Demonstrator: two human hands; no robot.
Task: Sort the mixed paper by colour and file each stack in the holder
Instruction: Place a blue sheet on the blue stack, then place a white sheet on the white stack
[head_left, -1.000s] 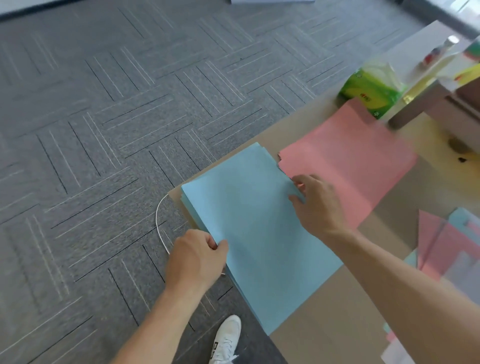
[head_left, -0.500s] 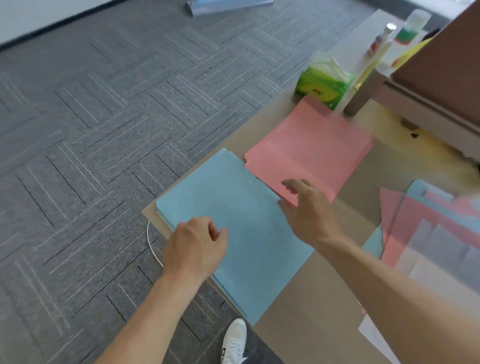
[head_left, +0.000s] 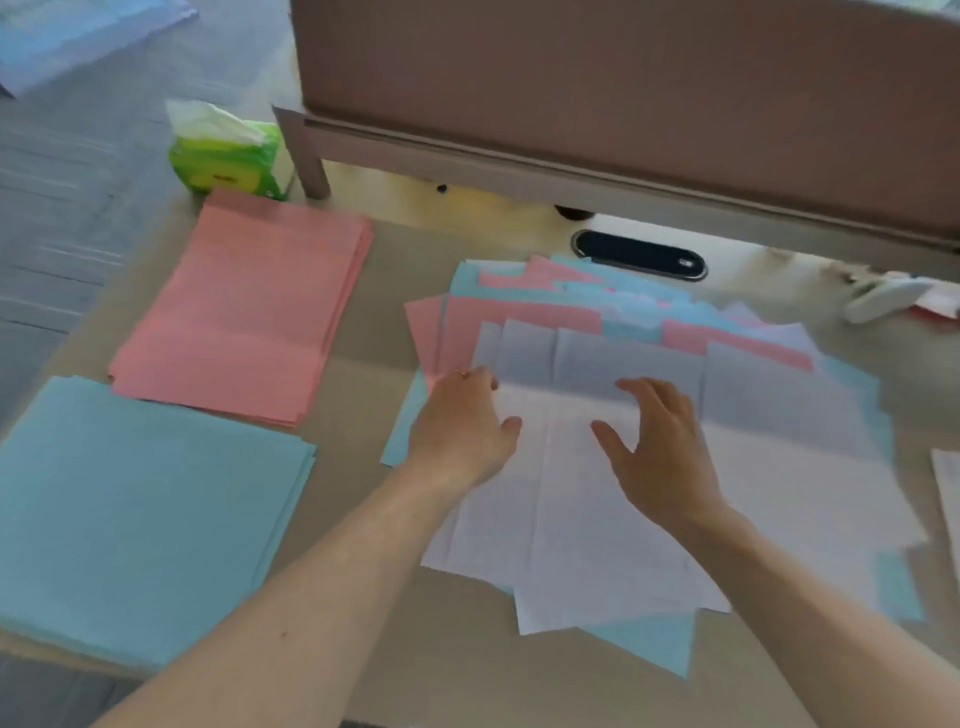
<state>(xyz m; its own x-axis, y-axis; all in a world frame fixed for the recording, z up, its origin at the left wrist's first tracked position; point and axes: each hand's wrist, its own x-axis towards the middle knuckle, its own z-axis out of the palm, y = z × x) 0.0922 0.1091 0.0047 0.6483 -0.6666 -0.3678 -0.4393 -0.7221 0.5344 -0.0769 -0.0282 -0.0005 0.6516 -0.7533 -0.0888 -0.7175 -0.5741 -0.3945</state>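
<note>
2 colours stacked, 1 mixed pile left to sort, and no filing begun.

At the left of the table (head_left: 384, 291) a blue stack (head_left: 145, 519) and a pink stack (head_left: 244, 306) lie squared up just beside each other. The mixed pile (head_left: 649, 332) sits to their right, with white sheets (head_left: 571, 519) on top and pink and blue fanned beneath. The left hand (head_left: 462, 426) rests at the white sheets' left edge with curled fingers; I cannot tell whether it pinches one. The right hand (head_left: 660, 452) is spread wide over the white paper and holds nothing. I'd judge the sorting roughly half done, and I can pick out no holder in view.
</note>
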